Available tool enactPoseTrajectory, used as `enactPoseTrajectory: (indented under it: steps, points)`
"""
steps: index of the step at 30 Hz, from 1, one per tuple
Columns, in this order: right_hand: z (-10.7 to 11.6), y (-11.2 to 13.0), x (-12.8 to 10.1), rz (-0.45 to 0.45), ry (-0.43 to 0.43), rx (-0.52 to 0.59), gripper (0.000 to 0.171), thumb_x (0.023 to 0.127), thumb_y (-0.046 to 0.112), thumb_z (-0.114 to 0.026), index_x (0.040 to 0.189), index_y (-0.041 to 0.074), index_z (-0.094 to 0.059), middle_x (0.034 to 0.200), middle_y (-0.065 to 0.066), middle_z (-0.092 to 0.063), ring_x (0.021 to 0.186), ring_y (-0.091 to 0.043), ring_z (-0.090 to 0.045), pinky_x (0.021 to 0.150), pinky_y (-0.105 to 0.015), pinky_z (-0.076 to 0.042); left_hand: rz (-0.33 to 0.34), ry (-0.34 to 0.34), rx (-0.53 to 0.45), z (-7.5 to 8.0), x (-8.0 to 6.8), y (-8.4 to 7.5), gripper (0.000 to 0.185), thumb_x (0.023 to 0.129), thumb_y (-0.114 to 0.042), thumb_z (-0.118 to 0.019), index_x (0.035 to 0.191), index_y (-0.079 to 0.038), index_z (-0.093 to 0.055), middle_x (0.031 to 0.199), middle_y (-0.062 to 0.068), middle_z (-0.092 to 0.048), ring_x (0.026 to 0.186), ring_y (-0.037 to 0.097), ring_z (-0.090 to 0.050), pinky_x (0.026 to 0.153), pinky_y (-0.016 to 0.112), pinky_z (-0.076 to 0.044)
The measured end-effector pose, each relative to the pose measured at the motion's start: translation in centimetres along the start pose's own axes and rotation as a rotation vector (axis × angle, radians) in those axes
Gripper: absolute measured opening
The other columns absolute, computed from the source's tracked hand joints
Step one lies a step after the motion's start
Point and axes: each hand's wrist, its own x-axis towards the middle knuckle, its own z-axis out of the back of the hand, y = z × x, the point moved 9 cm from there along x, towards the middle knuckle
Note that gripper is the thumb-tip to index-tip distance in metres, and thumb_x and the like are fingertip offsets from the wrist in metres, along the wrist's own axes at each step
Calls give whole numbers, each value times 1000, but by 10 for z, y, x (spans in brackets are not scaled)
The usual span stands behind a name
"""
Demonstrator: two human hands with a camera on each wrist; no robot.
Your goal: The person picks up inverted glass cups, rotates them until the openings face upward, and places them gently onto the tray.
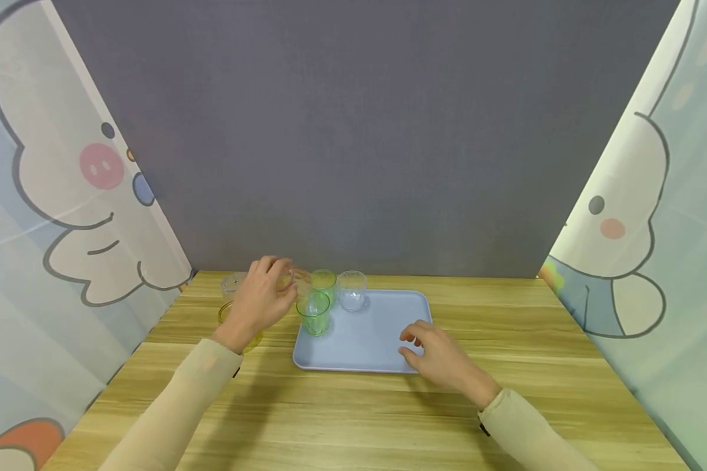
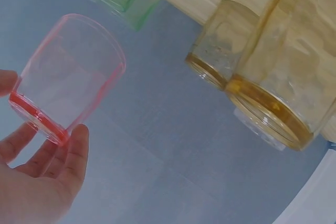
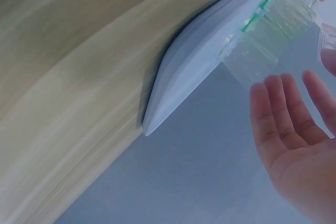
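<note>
My left hand [image 1: 262, 297] grips a see-through pink cup [image 2: 68, 77] by its red-banded base, raised to the left of a pale blue tray [image 1: 365, 347]. On the tray's left part stand two green cups, the nearer green cup [image 1: 315, 315] and the farther green cup [image 1: 325, 282]. Beside them at the back is a clear cup [image 1: 352, 294]. Over the tray's right edge hovers my right hand [image 1: 442, 356], its fingers loosely bent with nothing in them. Amber cups [image 2: 281, 61] stand close to the left hand, partly hidden by it in the head view.
Another clear container [image 1: 232, 282] stands at the back left of the wooden table [image 1: 342, 418]. A grey panel [image 1: 353, 144] rises along the table's back edge. Curtains with cartoon figures [image 1: 613, 216] hang at both sides.
</note>
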Motion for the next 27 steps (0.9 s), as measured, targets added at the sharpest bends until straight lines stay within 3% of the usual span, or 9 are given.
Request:
enactPoseTrajectory:
  steps: [10,27]
  points:
    - [8,-1,2,9,-43,90,19,92,17,-73,109,9,-71,108,-6,-69,92,-26,-64,81,-42,-56,-5,-36,-47,3,-3,-10,40,90,-19,-70,126,-2,-63,122,20,-58,108,41,-54,80,53,-52]
    - [9,-2,9,-8,-89,253,32,92,18,-75,123,14,-66,117,3,-64,106,-31,-62,89,-45,-55,4,-59,-119,2,-2,-17,42,89,-18,-73,126,-2,-63,124,19,-58,113,41,-54,88,54,-50]
